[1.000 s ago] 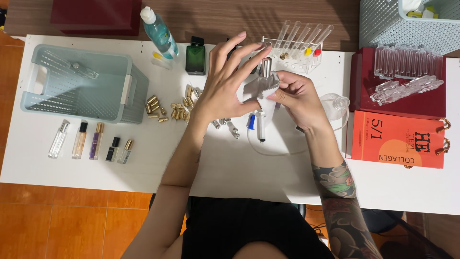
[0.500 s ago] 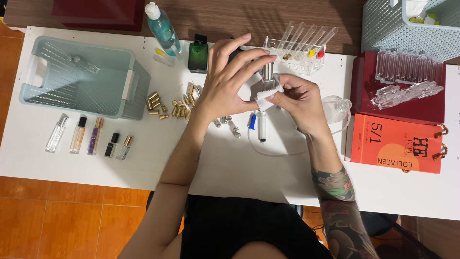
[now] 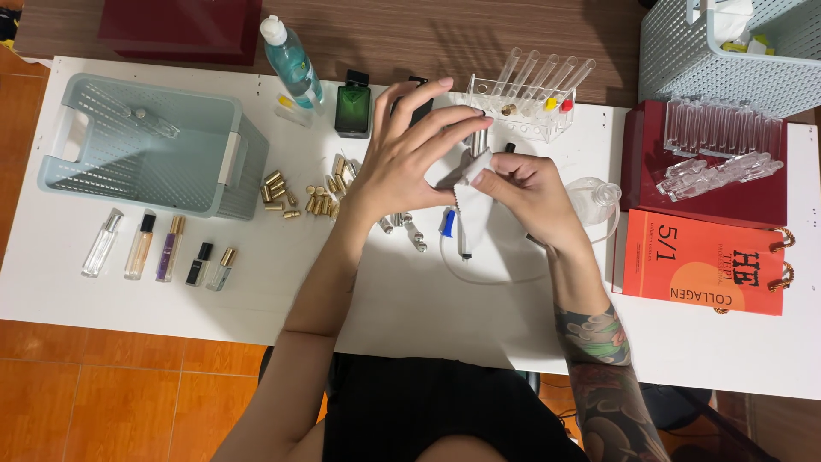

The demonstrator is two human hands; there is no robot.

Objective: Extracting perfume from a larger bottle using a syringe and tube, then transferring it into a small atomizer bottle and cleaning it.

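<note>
We hold a small slim glass vial with a silvery top above the middle of the white tabletop, just near of the clear test-tube rack. Our left hand pinches the vial between thumb and index finger, the other fingers spread and lifted; our right hand presses a small white cloth against its lower part, fingers drawn together around the cloth. The vial's long axis seems to run near to far, its top pointing toward the rack, though the hands hide much of it. We judge that the light two-finger grip could let the smooth glass slip while the cloth rubs it, dropping it among the small gold caps and loose silvery sprayer parts below, or knocking the rack.
</note>
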